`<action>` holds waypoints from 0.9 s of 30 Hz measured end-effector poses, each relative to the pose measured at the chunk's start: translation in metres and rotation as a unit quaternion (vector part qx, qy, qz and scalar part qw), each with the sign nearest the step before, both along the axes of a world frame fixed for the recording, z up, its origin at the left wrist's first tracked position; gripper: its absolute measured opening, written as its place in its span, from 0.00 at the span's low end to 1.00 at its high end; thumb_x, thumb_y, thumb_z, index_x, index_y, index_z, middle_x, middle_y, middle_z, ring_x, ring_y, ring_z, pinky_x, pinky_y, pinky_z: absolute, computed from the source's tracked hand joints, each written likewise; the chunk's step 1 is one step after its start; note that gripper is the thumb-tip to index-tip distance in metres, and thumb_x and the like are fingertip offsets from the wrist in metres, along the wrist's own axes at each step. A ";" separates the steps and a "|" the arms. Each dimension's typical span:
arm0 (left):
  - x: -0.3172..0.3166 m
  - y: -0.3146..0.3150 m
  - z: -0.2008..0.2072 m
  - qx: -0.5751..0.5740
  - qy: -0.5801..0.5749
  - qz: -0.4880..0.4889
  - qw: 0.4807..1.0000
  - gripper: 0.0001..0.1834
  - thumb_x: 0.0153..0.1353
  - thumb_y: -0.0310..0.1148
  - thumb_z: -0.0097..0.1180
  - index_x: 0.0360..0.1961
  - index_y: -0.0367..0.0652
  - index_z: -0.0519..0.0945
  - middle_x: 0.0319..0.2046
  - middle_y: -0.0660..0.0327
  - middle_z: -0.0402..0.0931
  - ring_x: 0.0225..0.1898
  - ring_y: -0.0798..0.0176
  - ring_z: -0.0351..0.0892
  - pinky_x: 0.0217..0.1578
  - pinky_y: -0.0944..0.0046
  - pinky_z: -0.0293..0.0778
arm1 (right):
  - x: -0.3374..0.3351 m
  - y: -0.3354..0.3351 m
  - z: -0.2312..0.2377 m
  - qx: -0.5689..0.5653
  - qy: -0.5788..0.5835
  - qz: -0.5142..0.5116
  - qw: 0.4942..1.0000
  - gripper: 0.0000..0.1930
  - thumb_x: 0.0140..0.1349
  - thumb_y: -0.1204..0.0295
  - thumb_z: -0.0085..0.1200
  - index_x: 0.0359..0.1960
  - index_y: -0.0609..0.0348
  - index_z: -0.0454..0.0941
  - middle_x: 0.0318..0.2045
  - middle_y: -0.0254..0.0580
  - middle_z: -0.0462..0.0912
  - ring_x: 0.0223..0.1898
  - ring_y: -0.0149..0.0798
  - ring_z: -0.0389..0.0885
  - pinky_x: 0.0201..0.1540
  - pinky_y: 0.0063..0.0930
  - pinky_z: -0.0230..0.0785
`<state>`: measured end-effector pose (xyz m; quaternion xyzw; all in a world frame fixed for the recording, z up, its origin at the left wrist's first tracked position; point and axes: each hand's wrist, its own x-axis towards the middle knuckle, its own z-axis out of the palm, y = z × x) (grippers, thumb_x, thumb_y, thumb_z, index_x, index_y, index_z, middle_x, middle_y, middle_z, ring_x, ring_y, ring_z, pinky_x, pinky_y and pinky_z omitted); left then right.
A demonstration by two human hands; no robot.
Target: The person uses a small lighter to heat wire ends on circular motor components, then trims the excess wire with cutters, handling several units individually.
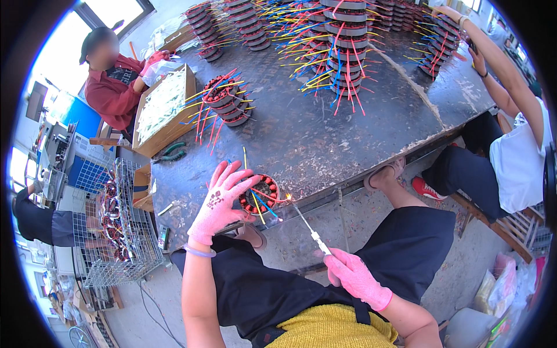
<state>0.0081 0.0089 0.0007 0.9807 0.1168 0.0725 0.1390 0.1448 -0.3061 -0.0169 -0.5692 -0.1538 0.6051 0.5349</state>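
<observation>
A ring-shaped motor stator (272,181) with red windings lies near the table's front edge. Red, blue and yellow wire leads stick out of it. My left hand (217,200), in a pink glove, is spread at the stator's left side, fingers stretched and thumb apart; whether it touches the rim I cannot tell. Gloved in pink too, my right hand (354,275) is closed around the white handle of a thin rod-shaped torch (306,222). A small orange glow shows where its tip meets the end of the red leads, right of the stator.
Stacked stators (347,52) with bristling leads stand at the back; a shorter stack (227,104) is nearer. Green-handled pliers (171,152) lie beside a cardboard box (165,110). A person in red (113,87) sits left, another in white (519,156) right. A wire basket (125,223) stands left.
</observation>
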 end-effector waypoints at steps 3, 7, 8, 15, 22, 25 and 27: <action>-0.002 0.002 -0.002 -0.006 -0.001 0.006 1.000 0.52 0.27 0.37 0.77 0.64 0.55 0.75 0.66 0.64 0.69 0.74 0.48 0.55 0.74 0.43 0.48 | 0.001 -0.001 -0.004 0.002 -0.017 0.007 1.000 0.20 0.76 0.63 0.46 0.59 0.64 0.76 0.21 0.26 0.69 0.23 0.21 0.64 0.27 0.19 0.56; 0.000 0.002 -0.002 0.002 -0.015 0.000 1.000 0.50 0.27 0.35 0.75 0.62 0.50 0.77 0.64 0.62 0.71 0.73 0.49 0.57 0.75 0.44 0.46 | 0.001 -0.001 -0.003 0.005 -0.014 0.006 1.000 0.19 0.75 0.63 0.46 0.59 0.64 0.76 0.21 0.26 0.69 0.23 0.21 0.64 0.27 0.19 0.56; 0.000 0.003 -0.002 0.004 -0.013 -0.002 1.000 0.50 0.27 0.35 0.76 0.62 0.50 0.77 0.64 0.62 0.71 0.73 0.49 0.56 0.75 0.44 0.46 | 0.001 -0.001 -0.003 0.001 -0.008 0.005 1.000 0.19 0.75 0.63 0.46 0.59 0.64 0.76 0.21 0.26 0.69 0.23 0.21 0.64 0.27 0.19 0.56; -0.002 0.001 -0.001 0.003 -0.009 0.029 1.000 0.52 0.26 0.34 0.76 0.63 0.57 0.77 0.67 0.58 0.64 0.73 0.43 0.52 0.73 0.42 0.49 | 0.004 -0.004 -0.009 0.011 -0.034 0.028 0.999 0.20 0.76 0.60 0.44 0.59 0.62 0.75 0.21 0.27 0.69 0.22 0.22 0.66 0.27 0.22 0.60; -0.004 -0.001 0.000 0.005 -0.012 0.040 0.999 0.51 0.27 0.37 0.78 0.62 0.62 0.77 0.61 0.59 0.67 0.72 0.44 0.55 0.74 0.41 0.47 | 0.004 0.001 -0.001 0.001 -0.032 0.038 0.999 0.19 0.76 0.62 0.43 0.59 0.62 0.75 0.22 0.27 0.68 0.22 0.23 0.66 0.27 0.22 0.60; -0.005 0.000 0.000 0.002 0.003 0.036 0.999 0.51 0.26 0.36 0.78 0.62 0.62 0.77 0.61 0.60 0.67 0.71 0.44 0.55 0.74 0.41 0.48 | 0.004 0.001 0.000 0.002 -0.030 0.036 0.999 0.20 0.76 0.62 0.44 0.59 0.63 0.75 0.22 0.27 0.69 0.23 0.22 0.65 0.27 0.21 0.60; -0.005 0.000 0.000 0.007 0.001 0.035 0.999 0.51 0.25 0.36 0.78 0.62 0.61 0.77 0.60 0.61 0.68 0.71 0.44 0.56 0.73 0.41 0.49 | 0.003 0.001 0.003 0.002 -0.022 0.026 0.999 0.20 0.76 0.62 0.44 0.59 0.64 0.76 0.21 0.27 0.69 0.23 0.22 0.64 0.28 0.20 0.58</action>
